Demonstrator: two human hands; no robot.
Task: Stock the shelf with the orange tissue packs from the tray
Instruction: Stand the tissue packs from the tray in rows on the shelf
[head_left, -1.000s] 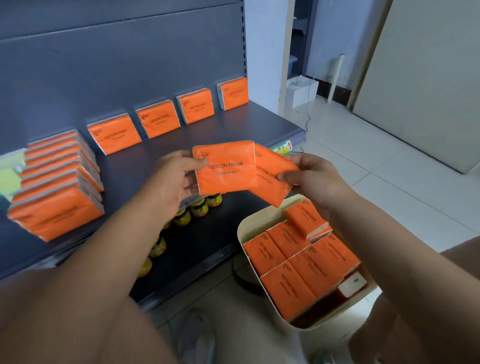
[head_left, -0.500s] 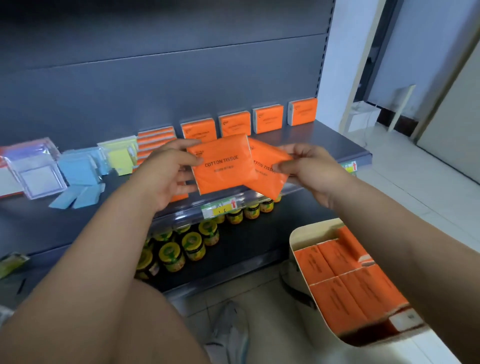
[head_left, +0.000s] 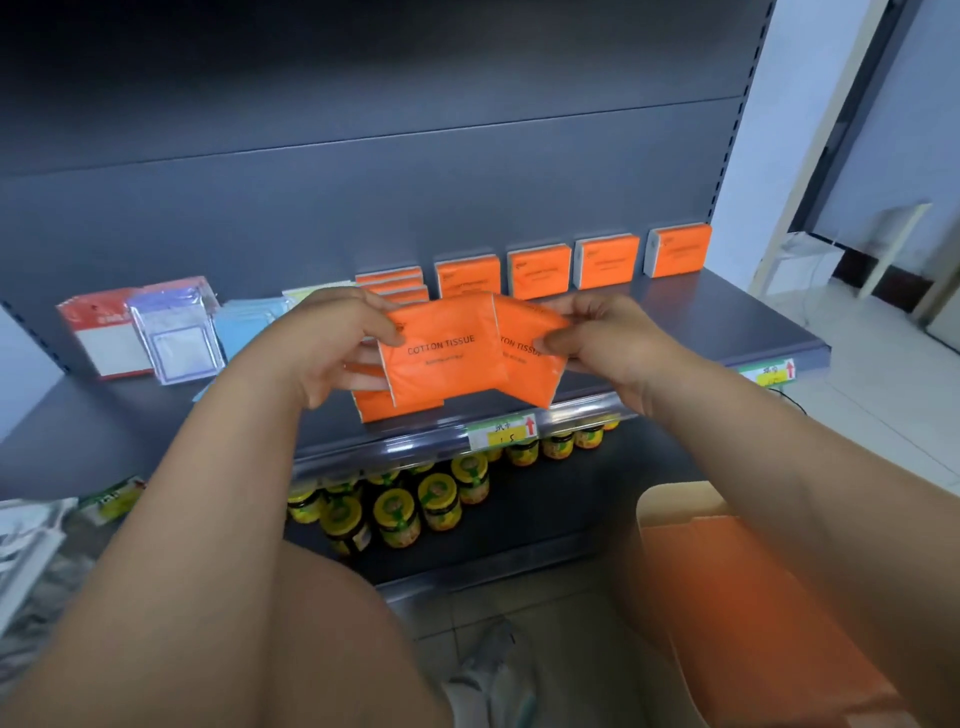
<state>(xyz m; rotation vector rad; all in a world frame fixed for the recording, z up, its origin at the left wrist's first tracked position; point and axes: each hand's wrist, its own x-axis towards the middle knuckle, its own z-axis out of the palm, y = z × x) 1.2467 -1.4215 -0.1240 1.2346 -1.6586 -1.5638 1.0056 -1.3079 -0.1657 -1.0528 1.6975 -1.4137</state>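
Note:
My left hand (head_left: 327, 353) grips an orange tissue pack (head_left: 441, 358) labelled COTTON TISSUE, held upright above the grey shelf (head_left: 727, 322). My right hand (head_left: 608, 348) pinches a second orange tissue pack (head_left: 530, 358), tilted and partly tucked behind the first. Behind my hands a column of orange packs (head_left: 395, 283) lies on the shelf, mostly hidden. Several more orange packs (head_left: 608, 260) stand in a row along the back panel. The cream tray (head_left: 670, 506) with orange packs (head_left: 753, 597) sits low at the right, blurred and partly covered by my right arm.
Red, purple and blue packets (head_left: 171, 332) lean at the shelf's left. Yellow-lidded jars (head_left: 415, 509) fill the lower shelf under the price rail (head_left: 498, 434). A shoe (head_left: 493, 675) is on the tiled floor below. A white doorway lies to the right.
My view has swung up and left, so the tray has dropped to the lower right. Both hands have carried the two packs closer to the shelf, still overlapped.

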